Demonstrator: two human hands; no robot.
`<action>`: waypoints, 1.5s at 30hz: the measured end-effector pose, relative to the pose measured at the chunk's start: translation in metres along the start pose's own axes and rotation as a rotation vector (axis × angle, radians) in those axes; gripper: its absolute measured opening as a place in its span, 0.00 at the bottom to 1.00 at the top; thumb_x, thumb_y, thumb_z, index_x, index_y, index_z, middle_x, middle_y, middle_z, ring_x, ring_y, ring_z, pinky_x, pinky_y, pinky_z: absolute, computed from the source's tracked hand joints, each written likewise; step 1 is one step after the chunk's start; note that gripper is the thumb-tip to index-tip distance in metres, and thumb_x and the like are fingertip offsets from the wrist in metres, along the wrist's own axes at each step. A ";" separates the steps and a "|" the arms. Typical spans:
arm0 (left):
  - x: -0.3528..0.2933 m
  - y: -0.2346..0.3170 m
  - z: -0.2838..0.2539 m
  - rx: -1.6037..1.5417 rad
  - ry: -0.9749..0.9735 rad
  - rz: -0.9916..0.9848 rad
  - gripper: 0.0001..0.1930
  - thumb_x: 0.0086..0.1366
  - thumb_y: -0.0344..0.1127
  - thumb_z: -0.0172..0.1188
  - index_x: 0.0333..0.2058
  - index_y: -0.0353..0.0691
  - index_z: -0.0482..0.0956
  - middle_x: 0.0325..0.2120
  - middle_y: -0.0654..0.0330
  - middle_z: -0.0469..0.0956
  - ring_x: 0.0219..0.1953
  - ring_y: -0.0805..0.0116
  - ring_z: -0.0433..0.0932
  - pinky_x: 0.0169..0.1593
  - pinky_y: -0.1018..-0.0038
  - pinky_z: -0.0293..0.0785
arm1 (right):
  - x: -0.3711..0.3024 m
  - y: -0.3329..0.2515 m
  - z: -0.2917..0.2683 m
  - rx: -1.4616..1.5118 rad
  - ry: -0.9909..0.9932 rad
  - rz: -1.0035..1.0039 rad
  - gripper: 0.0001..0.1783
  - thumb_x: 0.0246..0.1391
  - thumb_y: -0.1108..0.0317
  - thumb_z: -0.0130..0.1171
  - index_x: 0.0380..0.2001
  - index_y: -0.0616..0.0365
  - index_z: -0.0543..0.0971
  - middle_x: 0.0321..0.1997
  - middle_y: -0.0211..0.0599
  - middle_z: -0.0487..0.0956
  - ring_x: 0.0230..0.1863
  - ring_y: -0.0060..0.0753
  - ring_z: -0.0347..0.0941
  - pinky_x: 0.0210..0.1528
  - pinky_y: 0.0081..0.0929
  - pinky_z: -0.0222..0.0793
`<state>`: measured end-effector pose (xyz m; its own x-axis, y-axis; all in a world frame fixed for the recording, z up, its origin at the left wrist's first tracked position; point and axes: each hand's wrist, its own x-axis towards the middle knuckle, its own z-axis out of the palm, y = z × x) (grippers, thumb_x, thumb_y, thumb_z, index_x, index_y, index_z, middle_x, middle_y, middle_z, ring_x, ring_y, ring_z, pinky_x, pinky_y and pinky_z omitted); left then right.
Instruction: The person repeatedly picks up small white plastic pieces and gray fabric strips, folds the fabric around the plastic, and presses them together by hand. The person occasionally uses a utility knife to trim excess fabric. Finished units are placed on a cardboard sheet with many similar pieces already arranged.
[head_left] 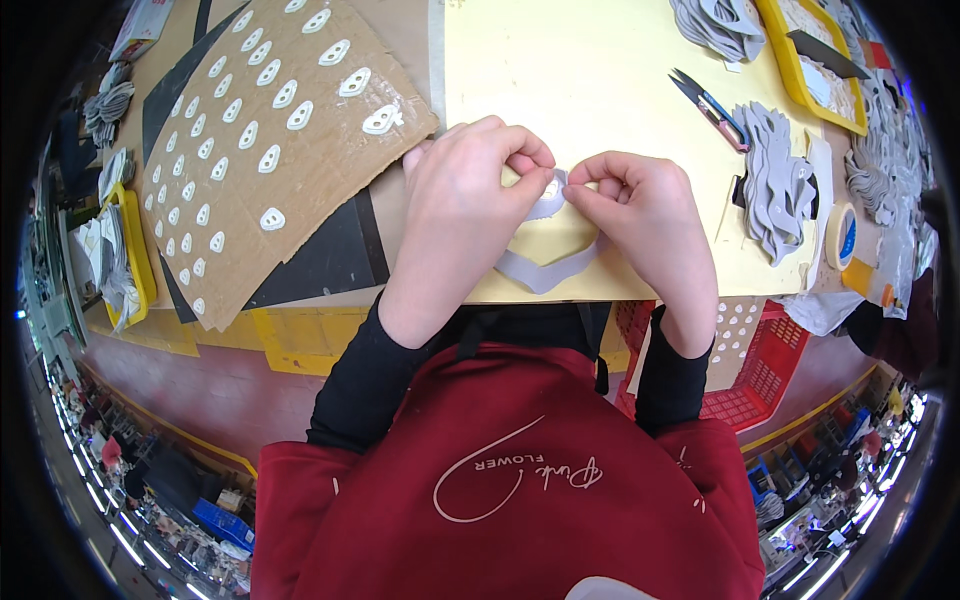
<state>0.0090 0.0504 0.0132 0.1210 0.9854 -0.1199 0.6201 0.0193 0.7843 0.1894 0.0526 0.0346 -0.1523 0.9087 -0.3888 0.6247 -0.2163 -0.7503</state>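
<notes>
My left hand and my right hand meet over the pale yellow table sheet, both pinching at a grey strip-like piece. The strip curves in a loop below the fingertips, near the table's front edge. Between the two pinches shows a small white patch on the grey material; my fingers partly cover it. Left of my left hand lies a brown cardboard sheet bearing many small white oval pieces with holes, set out in rows.
Thread snips lie at the upper right beside stacked grey strips. A tape roll sits farther right. Yellow trays stand at both sides. Below the table's edge is a red basket with another cardboard sheet.
</notes>
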 end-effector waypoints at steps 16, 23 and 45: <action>-0.001 -0.004 0.003 0.011 0.036 0.047 0.04 0.57 0.36 0.62 0.30 0.47 0.84 0.27 0.69 0.78 0.38 0.66 0.78 0.46 0.65 0.61 | -0.002 0.004 0.014 -0.125 0.167 -0.127 0.05 0.51 0.69 0.63 0.29 0.59 0.83 0.19 0.39 0.80 0.23 0.41 0.79 0.29 0.33 0.74; -0.006 -0.003 -0.001 0.072 0.003 0.129 0.06 0.62 0.36 0.62 0.33 0.43 0.85 0.28 0.64 0.78 0.39 0.63 0.78 0.48 0.65 0.63 | -0.005 0.006 0.006 0.076 0.021 -0.092 0.06 0.57 0.72 0.65 0.33 0.65 0.81 0.22 0.23 0.75 0.24 0.14 0.67 0.26 0.17 0.62; -0.053 0.032 -0.031 -0.660 -0.087 0.077 0.04 0.62 0.25 0.60 0.28 0.33 0.76 0.24 0.67 0.76 0.31 0.81 0.73 0.38 0.81 0.70 | -0.053 -0.012 0.009 1.011 -0.097 -0.187 0.04 0.59 0.77 0.65 0.36 0.68 0.82 0.31 0.30 0.82 0.33 0.14 0.77 0.37 0.12 0.73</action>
<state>-0.0019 0.0037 0.0638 0.2250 0.9714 -0.0757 0.0066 0.0762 0.9971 0.1834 0.0037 0.0599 -0.2702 0.9355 -0.2277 -0.3442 -0.3147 -0.8846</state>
